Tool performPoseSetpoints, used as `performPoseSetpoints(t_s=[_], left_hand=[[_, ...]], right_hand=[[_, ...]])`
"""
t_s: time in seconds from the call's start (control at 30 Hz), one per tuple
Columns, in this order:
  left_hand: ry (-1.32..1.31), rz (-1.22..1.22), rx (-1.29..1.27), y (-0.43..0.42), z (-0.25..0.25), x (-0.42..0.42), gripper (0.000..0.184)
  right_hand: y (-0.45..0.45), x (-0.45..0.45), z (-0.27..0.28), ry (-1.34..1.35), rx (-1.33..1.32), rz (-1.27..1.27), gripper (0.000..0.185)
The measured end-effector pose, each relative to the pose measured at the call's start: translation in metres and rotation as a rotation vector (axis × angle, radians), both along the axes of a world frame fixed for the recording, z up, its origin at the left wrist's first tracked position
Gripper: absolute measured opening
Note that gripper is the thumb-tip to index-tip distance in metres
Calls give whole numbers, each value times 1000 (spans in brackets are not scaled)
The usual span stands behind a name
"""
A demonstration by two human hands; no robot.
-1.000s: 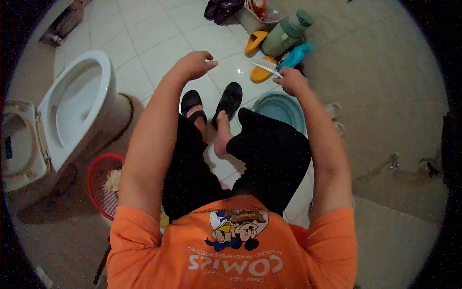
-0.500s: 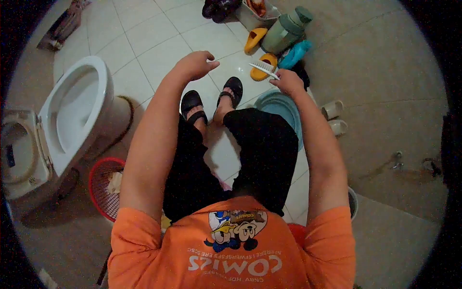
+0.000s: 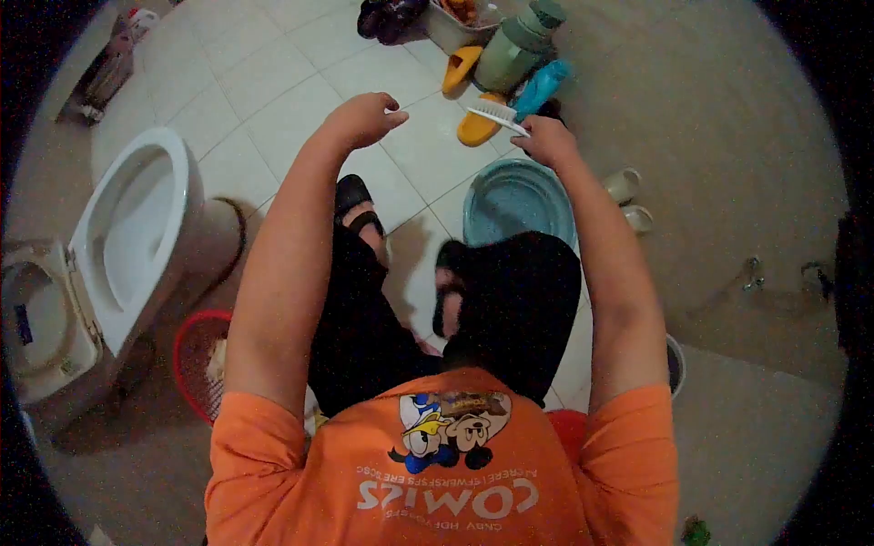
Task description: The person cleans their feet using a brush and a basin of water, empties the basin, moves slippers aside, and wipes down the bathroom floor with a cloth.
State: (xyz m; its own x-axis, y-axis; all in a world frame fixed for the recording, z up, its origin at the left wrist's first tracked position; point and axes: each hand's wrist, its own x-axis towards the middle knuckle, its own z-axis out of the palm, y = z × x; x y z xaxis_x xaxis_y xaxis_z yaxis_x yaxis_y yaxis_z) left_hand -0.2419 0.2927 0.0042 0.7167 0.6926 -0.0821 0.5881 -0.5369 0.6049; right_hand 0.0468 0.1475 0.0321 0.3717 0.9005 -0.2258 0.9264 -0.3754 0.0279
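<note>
My right hand (image 3: 549,142) is closed around the handle of a white brush (image 3: 497,115), whose bristled head points left. Below that hand a round blue basin (image 3: 521,205) sits on the floor, beyond my right knee. My left hand (image 3: 362,119) hangs in the air above the tiles, holding nothing, its fingers loosely curved and the thumb apart. Yellow slippers (image 3: 480,126) and a blue object (image 3: 543,88) lie on the floor just past the brush.
On the left stands a white toilet (image 3: 137,227) with its lid up, and a red basket (image 3: 202,364) near it. A green flask (image 3: 519,47) and a bin (image 3: 460,29) stand at the far side. Pale slippers (image 3: 624,187) lean by the right wall, near a tap (image 3: 752,273).
My right foot has drawn back toward me, and more of the blue basin shows. The brush stays in my right hand, its head shifted slightly up. My left hand is nearly unmoved.
</note>
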Motion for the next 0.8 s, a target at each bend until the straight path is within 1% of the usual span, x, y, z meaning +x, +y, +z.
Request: performPoseSetpoints(t_s=[0.1, 0.13, 0.2, 0.27, 0.33, 0.37, 0.4, 0.43, 0.5, 0.53, 0.57, 0.6, 0.63, 0.7, 0.73, 0.8], left_hand=[[-16, -19, 68, 2, -7, 5, 47], [-23, -32, 74, -1, -9, 8, 47], [-56, -59, 1, 13, -17, 18, 47], [-37, -86, 32, 18, -22, 26, 46], [-20, -120, 63, 29, -29, 29, 46], [-3, -132, 32, 35, -32, 29, 46], [61, -118, 26, 11, -13, 46, 46], [66, -136, 36, 8, -16, 49, 46], [79, -147, 168, 10, -25, 56, 46], [109, -155, 225, 10, -28, 59, 44], [115, -170, 240, 12, -29, 63, 44], [124, -131, 122, 10, -16, 73, 42], [126, -83, 7, 4, -13, 80, 41], [109, -114, 11, -12, -11, 98, 39], [88, -133, 3, -25, -9, 112, 38], [95, -184, 29, -48, -8, 138, 37]], right_hand=[[1, 2, 1, -31, 40, 11, 43], [-5, -1, 1, 9, 62, 19, 43], [-7, -3, -7, 44, 83, -5, 42], [-14, -3, -8, 59, 72, 16, 41], [-27, -3, -10, 89, 73, -51, 42], [-32, -3, -11, 123, 70, -88, 43], [-63, 21, -3, 146, 70, -112, 44], [-80, 37, -12, 151, 81, -130, 44], [-112, 68, -30, 132, 185, -188, 44], [-127, 76, -28, 138, 199, -202, 44], [-145, 81, -29, 160, 260, -281, 45], [-162, 93, -23, 194, 319, -367, 46], [-178, 108, -33, 207, 335, -382, 46], [-210, 134, -59, 257, 407, -638, 51], [-238, 141, -69, 284, 424, -661, 51], [-278, 146, -81, 620, 615, -965, 52]])
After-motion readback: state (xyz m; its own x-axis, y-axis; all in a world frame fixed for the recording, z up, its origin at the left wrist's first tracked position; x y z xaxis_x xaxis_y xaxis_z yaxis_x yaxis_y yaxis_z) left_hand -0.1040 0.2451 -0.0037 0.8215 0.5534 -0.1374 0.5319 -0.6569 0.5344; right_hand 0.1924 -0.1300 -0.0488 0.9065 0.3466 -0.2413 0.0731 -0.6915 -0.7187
